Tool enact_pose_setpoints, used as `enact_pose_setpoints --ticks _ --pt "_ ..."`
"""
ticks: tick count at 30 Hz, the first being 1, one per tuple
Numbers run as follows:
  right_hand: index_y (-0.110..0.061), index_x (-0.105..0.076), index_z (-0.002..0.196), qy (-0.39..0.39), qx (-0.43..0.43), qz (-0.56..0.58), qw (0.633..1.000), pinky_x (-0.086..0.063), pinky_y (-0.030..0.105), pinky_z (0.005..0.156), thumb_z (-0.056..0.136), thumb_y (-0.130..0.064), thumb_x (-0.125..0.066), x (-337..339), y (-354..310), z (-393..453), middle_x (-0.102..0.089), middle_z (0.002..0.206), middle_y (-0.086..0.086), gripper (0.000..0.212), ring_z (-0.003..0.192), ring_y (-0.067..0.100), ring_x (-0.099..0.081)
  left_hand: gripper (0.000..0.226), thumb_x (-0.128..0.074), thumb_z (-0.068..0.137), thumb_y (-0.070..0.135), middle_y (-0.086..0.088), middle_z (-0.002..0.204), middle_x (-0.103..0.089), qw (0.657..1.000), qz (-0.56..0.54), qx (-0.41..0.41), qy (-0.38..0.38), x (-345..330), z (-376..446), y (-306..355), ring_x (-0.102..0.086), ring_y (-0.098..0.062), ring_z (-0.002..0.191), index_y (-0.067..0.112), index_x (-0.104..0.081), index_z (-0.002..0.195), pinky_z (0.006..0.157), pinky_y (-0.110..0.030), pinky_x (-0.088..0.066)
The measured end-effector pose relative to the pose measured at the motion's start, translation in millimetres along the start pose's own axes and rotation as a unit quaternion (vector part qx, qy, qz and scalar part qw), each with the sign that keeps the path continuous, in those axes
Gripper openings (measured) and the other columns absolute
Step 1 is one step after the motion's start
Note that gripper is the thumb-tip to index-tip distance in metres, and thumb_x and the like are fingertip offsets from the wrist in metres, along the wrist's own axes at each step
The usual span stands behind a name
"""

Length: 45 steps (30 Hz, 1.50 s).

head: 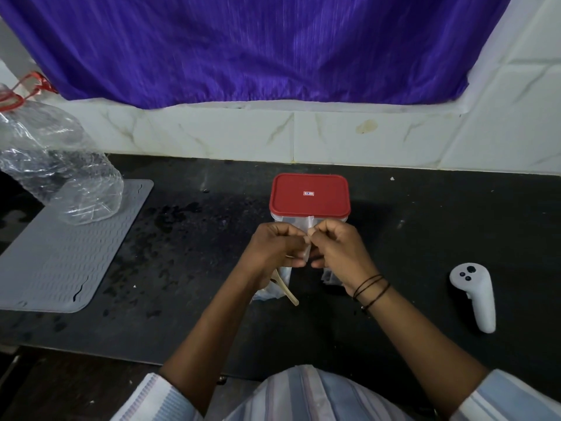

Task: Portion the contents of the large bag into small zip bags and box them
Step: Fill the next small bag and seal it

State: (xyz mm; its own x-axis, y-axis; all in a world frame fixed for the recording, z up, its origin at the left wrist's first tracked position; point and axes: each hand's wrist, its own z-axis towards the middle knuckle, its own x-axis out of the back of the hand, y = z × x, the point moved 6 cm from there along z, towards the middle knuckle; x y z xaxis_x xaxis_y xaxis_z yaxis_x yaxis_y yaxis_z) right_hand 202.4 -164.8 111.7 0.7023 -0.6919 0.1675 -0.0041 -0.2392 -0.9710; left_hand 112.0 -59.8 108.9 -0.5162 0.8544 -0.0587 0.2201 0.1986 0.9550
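Observation:
A clear plastic box with a shut red lid stands on the black counter just beyond my hands. My left hand and my right hand meet in front of it and both pinch the top of a small clear zip bag held upright between them. Under my left hand lies more clear plastic with a thin beige strip across it. Another bit of clear plastic shows beneath my right wrist. What the small bag holds is hidden.
A grey ribbed mat lies at the left with a crumpled clear plastic bottle on it. A white hand controller rests at the right. A tiled wall and a purple curtain close the back of the black counter.

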Motion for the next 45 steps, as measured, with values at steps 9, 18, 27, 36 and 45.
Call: enact_pose_setpoints --ticks 9,18,27,36,45 --pt "-0.008 -0.063 0.094 -0.071 -0.057 0.118 0.989 -0.054 0.026 0.062 0.098 -0.019 -0.056 -4.6 2.8 -6.5 -0.07 0.085 0.004 0.013 0.074 0.014 -0.068 0.012 -0.06 0.092 0.006 -0.004 0.07 -0.064 0.991 -0.097 0.096 -0.006 -5.7 -3.9 -9.7 -0.062 -0.011 0.062 0.007 -0.069 0.083 0.058 -0.023 -0.055" --pt "-0.008 -0.066 0.096 -0.057 -0.018 0.07 0.996 -0.057 0.029 0.066 0.098 -0.02 -0.054 -0.3 -2.0 -8.6 -0.069 0.086 0.008 0.016 0.075 0.018 -0.067 0.01 -0.06 0.094 0.001 -0.015 0.078 -0.071 0.998 -0.039 -0.02 0.045 -1.0 -8.5 -0.9 -0.071 -0.019 0.069 -0.003 -0.068 0.091 0.062 -0.026 -0.057" --pt "-0.008 -0.067 0.094 -0.013 0.003 0.015 1.0 -0.057 0.025 0.064 0.095 -0.014 -0.059 5.1 -1.0 -9.2 -0.071 0.083 0.009 0.011 0.074 0.016 -0.071 0.011 -0.064 0.095 0.008 -0.02 0.084 -0.073 0.99 0.069 -0.087 0.091 -2.4 -8.3 0.0 -0.074 -0.029 0.077 0.0 -0.071 0.094 0.069 -0.033 -0.061" --pt "-0.003 -0.069 0.092 -0.028 0.042 0.023 0.998 -0.058 0.027 0.064 0.093 -0.019 -0.063 6.9 -2.1 -12.8 -0.069 0.078 0.01 0.016 0.068 0.014 -0.067 0.018 -0.065 0.094 0.018 -0.018 0.084 -0.074 0.993 0.067 -0.073 0.067 -6.0 -12.3 3.6 -0.075 -0.027 0.076 0.0 -0.072 0.094 0.07 -0.034 -0.062" --pt "-0.008 -0.069 0.088 -0.027 0.055 -0.031 0.998 -0.057 0.029 0.065 0.093 -0.01 -0.061 9.0 2.8 -12.5 -0.068 0.073 0.005 0.01 0.064 0.011 -0.065 0.018 -0.059 0.097 0.008 -0.017 0.078 -0.073 0.989 0.108 -0.065 0.079 -2.3 -10.6 0.0 -0.072 -0.022 0.069 -0.002 -0.071 0.089 0.065 -0.031 -0.061"
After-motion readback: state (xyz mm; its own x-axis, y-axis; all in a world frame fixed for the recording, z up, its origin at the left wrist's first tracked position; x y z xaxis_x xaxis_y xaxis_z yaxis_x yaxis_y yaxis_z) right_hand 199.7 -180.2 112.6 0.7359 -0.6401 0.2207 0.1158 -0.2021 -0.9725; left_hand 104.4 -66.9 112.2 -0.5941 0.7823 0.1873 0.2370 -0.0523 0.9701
